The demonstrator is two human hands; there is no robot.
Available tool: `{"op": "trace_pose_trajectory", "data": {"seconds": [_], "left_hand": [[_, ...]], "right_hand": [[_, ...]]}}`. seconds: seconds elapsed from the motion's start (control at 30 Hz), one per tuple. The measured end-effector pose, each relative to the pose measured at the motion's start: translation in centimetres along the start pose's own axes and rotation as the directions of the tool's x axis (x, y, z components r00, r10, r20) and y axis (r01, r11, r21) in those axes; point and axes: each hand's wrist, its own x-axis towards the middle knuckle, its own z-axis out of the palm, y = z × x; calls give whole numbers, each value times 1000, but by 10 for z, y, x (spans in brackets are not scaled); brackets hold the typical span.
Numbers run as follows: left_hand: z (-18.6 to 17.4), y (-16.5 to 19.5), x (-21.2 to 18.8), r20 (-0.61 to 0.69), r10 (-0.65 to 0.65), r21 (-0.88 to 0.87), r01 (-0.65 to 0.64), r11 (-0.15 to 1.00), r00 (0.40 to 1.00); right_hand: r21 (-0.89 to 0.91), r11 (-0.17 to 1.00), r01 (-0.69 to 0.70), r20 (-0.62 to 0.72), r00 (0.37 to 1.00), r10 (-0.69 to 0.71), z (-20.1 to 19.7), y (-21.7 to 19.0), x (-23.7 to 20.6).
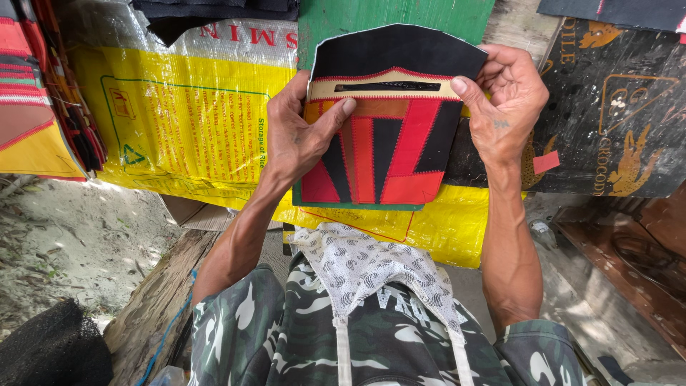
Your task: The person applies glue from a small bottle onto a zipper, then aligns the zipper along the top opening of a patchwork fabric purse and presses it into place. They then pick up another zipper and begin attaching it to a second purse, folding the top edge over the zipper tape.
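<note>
A yellow woven plastic sack [179, 121] with green and red print covers most of the work surface, spread flat under everything else. To its right lies a black printed sack [622, 121] with gold animal figures, and a green board [400, 14] shows at the top edge. At the far left sits a stack of red striped patchwork pieces [28, 93].

In the middle, held up over the yellow sack, is a patchwork pouch [386, 143] (black flap above, a tan band with 1 black zipper [388, 86], red, orange and black panels below). The left hand [300, 136] grips the pouch's left edge, thumb pressed on the front just under the tan band. The right hand [504, 100] grips the right edge, thumb on the tan band beside the zipper's end, fingers curled behind. Below hangs a white patterned cloth [364, 264] over a camouflage shirt [286, 336].
</note>
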Motion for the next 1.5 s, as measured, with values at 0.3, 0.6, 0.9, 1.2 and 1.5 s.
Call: {"op": "trace_pose_trajectory", "data": {"seconds": [0.3, 0.6, 0.9, 1.2, 1.5], "left_hand": [[0, 2, 1, -7, -5, 26, 5, 1000, 1000], [-5, 7, 2, 62, -138, -110, 144, 983, 988], [-11, -6, 14, 234, -164, -507, 264, 821, 958], [-22, 2, 27, 202, 162, 324, -222, 920, 966], [-42, 6, 37, 334, 293, 565, -439, 699, 896]], "right_hand": [[-7, 1000, 18, -31, 999, -18, 6, 1, 0], [-415, 887, 204, -141, 949, -284, 31, -22, -5], [-515, 829, 219, -57, 956, -288, 28, -16, -11], [-475, 839, 264, 38, 959, -280, 19, -19, -14], [-490, 823, 286, 46, 952, -304, 24, -16, -12]]}}
